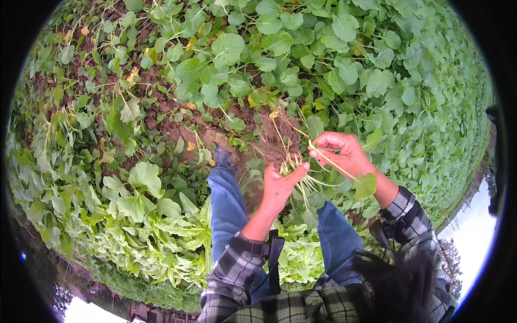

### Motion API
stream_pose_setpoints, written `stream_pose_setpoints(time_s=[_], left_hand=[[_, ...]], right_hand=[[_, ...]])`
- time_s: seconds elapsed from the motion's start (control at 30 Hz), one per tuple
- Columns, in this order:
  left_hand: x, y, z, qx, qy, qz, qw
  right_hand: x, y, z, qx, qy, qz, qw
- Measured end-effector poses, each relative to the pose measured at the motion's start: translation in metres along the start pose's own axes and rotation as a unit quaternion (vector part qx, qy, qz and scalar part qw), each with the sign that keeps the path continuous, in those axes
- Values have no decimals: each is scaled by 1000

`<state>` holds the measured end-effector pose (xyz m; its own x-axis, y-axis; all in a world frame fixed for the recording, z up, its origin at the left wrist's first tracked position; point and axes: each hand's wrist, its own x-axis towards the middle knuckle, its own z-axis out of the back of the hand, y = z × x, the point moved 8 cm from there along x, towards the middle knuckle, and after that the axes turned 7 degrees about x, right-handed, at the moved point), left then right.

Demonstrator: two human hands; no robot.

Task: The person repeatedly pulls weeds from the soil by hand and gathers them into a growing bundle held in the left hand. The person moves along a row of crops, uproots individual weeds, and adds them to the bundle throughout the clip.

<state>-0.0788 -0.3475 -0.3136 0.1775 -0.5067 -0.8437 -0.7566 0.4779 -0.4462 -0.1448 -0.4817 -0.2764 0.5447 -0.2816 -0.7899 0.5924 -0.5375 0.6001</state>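
My left hand [282, 183] is closed around a bunch of uprooted leafy plants [297, 165], gripping the pale stems just below their tangled brown roots [278, 135]. The roots point away from me, and the stems and leaves hang toward my knees. Beside it on the right, my right hand [337, 151] pinches a single plant stem [333, 163] between thumb and fingers. That stem has a yellow-green leaf [365, 186] at its near end. Its far end reaches toward the roots; whether it is still joined to the bunch I cannot tell.
Dense broad-leaved green plants [278, 42] grow ahead and to the right. Reddish-brown soil [194, 123] shows among sparser plants at the left. Paler, frilly leafy plants [161, 242] stand near my legs in blue jeans [228, 202]. Buildings and sky lie at the rim.
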Motion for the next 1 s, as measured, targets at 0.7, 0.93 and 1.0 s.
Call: stream_pose_setpoints(time_s=[0.7, 0.93, 1.0], left_hand=[[-84, -22, -38, -166, 55, 9, 985], [-147, -99, -33, -109, 5, -52, 993], [-170, -128, -36, -113, 9, -79, 990]], right_hand=[[-119, 85, -57, -175, -116, 201, 957], [-168, 159, -72, -150, -48, 241, 958], [-181, 188, -77, -229, -24, 250, 940]])
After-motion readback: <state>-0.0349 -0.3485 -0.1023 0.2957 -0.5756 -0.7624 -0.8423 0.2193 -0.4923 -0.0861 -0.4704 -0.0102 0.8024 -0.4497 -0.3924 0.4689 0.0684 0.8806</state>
